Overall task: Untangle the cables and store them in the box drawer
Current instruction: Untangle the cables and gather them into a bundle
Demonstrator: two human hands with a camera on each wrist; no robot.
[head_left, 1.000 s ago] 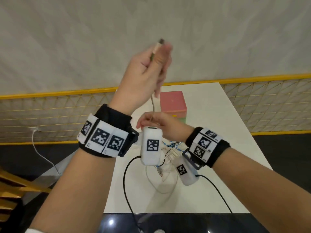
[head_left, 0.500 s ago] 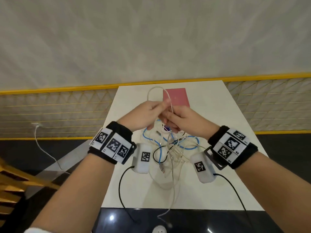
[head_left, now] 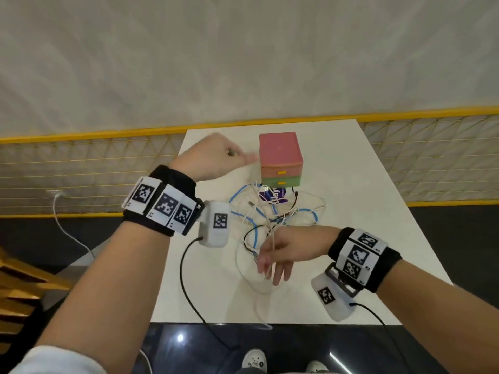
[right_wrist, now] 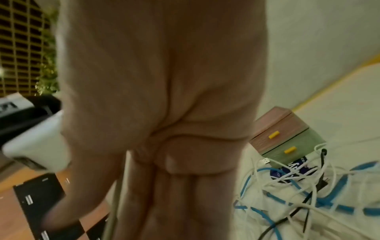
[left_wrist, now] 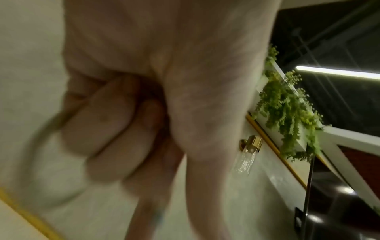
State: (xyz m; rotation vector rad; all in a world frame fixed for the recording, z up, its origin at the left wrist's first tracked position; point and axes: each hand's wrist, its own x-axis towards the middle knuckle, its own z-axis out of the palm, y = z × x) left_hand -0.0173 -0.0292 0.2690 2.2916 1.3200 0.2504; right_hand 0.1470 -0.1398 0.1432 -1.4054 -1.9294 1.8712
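**One white cable coming free, the knot barely dented**

The left hand (head_left: 216,155) is swinging up beside the box (head_left: 280,157), its fingers (left_wrist: 111,116) curling tight round a white cable (left_wrist: 37,146) that is looping away blurred in the left wrist view. The right hand (head_left: 280,252) is hanging low over the desk (head_left: 378,211), fingers (head_left: 278,273) spread and pointing down, with that white strand running between them; whether they are pinching it, I cannot tell. The tangle of cables (head_left: 272,211), blue, white and black, is lying heaped on the desk just in front of the box. Both drawers (head_left: 282,178) are sitting shut, so by my reckoning nothing is being stored yet: most of the untangling, and all of the stowing, is waiting.
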